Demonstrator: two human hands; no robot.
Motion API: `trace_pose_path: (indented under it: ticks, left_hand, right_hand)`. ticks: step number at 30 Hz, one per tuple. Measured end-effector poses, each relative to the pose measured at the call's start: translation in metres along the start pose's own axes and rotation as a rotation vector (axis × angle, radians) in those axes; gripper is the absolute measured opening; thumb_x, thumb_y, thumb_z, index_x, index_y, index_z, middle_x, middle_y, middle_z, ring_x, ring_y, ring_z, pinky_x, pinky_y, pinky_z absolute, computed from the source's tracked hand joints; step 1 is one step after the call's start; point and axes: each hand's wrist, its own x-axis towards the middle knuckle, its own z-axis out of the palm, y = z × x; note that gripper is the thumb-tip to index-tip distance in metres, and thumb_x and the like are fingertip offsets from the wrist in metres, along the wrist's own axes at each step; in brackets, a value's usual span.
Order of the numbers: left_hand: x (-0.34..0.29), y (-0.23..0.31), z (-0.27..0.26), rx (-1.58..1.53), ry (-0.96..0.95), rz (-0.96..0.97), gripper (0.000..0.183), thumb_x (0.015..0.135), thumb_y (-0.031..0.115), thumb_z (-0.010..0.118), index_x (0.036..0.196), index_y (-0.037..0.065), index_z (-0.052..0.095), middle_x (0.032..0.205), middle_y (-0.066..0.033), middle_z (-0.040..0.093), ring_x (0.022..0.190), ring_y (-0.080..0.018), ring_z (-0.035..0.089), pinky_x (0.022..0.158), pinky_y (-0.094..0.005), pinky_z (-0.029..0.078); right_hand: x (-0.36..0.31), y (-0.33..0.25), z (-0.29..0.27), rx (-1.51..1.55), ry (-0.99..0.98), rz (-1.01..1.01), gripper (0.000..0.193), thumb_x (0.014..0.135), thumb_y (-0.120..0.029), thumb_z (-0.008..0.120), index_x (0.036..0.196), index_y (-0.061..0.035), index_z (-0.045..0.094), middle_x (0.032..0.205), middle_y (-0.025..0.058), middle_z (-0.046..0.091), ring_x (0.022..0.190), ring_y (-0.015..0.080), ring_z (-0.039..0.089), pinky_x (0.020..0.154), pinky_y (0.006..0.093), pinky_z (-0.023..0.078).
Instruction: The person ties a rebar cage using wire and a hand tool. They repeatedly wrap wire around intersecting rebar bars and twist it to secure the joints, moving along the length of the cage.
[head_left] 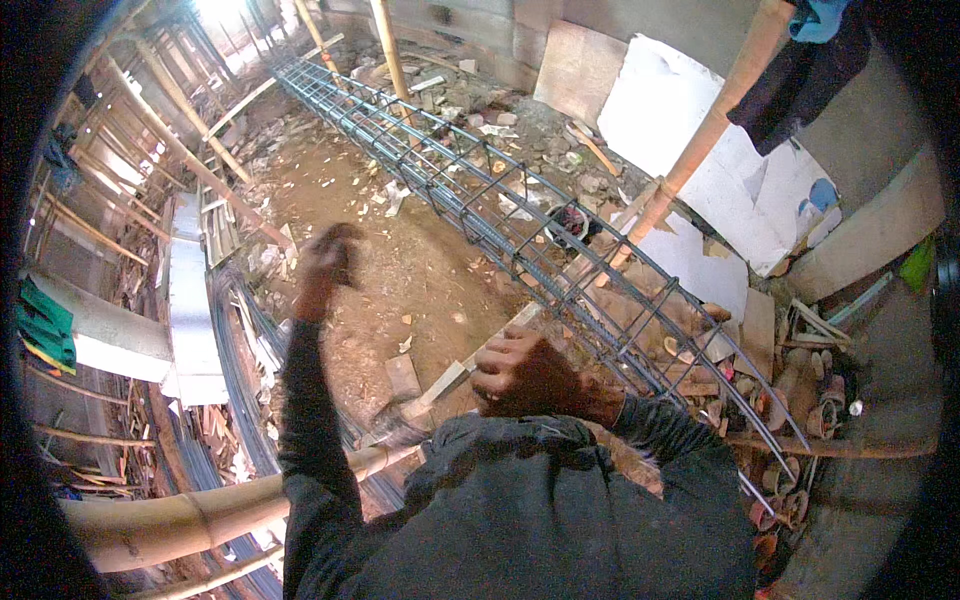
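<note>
A long cage of steel reinforcing bars [545, 284] runs diagonally from the far left to the near right, its square ties spaced along the bars. My left hand [332, 260] is raised over the dirt floor [430, 270], left of the cage and apart from it. Motion blurs its fingers, so I cannot make out their grip. Close in front of my dark-sleeved body is my right hand [530, 370], its fingers curled inward beside the near part of the cage. Anything inside that closed hand is hidden.
A thick bamboo pole [200, 525] crosses at near left. Long steel bars [240, 375] lie behind it. A slanted bamboo post [700, 145] stands at right, with white boards [660, 95] leaning behind. A bucket [568, 226] sits by the cage; footwear [826, 415] is piled at right.
</note>
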Motion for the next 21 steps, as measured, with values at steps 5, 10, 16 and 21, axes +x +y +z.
trace_pose_path:
  ticks: [5, 10, 16, 21]
  left_hand:
    - [-0.027, 0.037, 0.189, -0.366, -0.457, -0.467, 0.038, 0.113, 0.034, 0.051, 0.128, 0.0, 0.06, 0.111, -0.0164, 0.075, 0.09, -0.0249, 0.076, 0.072, -0.0396, 0.064]
    - [-0.035, 0.048, 0.223, -0.557, -0.513, -0.601, 0.039, 0.112, 0.034, 0.053, 0.128, -0.001, 0.061, 0.121, -0.0202, 0.073, 0.102, -0.0314, 0.076, 0.087, -0.0412, 0.063]
    - [-0.038, 0.036, 0.232, -0.686, -0.563, -0.652, 0.036, 0.11, 0.026, 0.057, 0.13, -0.003, 0.061, 0.116, -0.0181, 0.073, 0.102, -0.0316, 0.075, 0.093, -0.0434, 0.063]
    - [-0.043, 0.03, 0.228, -0.632, -0.556, -0.744, 0.034, 0.107, 0.022, 0.063, 0.13, -0.003, 0.063, 0.116, -0.0165, 0.073, 0.104, -0.0299, 0.074, 0.093, -0.0428, 0.063]
  right_hand:
    - [-0.014, -0.018, 0.032, 0.166, -0.16, 0.013, 0.019, 0.067, -0.031, 0.074, 0.07, -0.016, 0.063, 0.076, 0.0022, 0.06, 0.076, 0.0223, 0.065, 0.063, 0.0404, 0.049]
    - [-0.02, -0.041, 0.046, 0.425, -0.248, 0.464, 0.021, 0.077, -0.031, 0.071, 0.081, -0.0107, 0.07, 0.081, 0.0115, 0.067, 0.078, 0.0314, 0.068, 0.068, 0.0472, 0.053]
    - [-0.015, -0.041, 0.039, 0.282, -0.295, 0.408, 0.024, 0.079, -0.03, 0.07, 0.084, -0.0066, 0.071, 0.077, 0.015, 0.067, 0.077, 0.0347, 0.067, 0.07, 0.0501, 0.053]
    - [-0.023, -0.038, 0.054, 0.274, -0.313, 0.228, 0.02, 0.077, -0.027, 0.071, 0.081, -0.0076, 0.07, 0.077, 0.014, 0.066, 0.081, 0.0359, 0.067, 0.072, 0.0503, 0.052]
